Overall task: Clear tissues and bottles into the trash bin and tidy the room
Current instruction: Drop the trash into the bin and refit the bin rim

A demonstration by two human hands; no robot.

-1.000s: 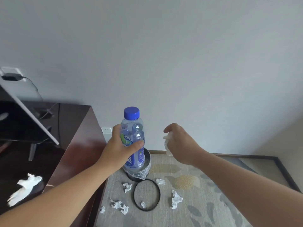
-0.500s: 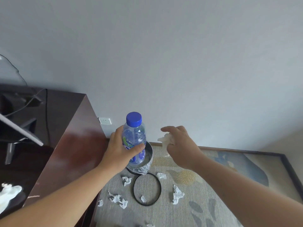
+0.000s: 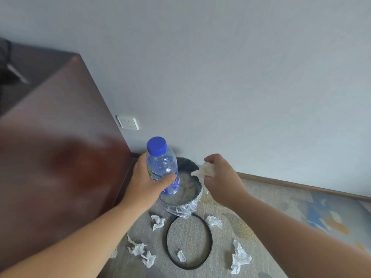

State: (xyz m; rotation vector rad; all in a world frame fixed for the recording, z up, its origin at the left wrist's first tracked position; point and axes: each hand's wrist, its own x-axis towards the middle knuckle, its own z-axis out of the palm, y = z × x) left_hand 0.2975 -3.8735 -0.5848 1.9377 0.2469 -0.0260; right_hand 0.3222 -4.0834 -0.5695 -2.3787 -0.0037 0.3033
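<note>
Just one bottle (image 3: pixel 162 167), one bin (image 3: pixel 179 208).

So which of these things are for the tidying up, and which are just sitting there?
For the job: water bottle in the left hand; crumpled tissue in the right hand; trash bin; loose tissues on the carpet.
Just there: wooden cabinet; wall socket; black ring on the carpet.

Blurred cabinet (image 3: pixel 60 157) side, trash bin (image 3: pixel 185 207) half hidden behind bottle (image 3: pixel 160 163)
</note>
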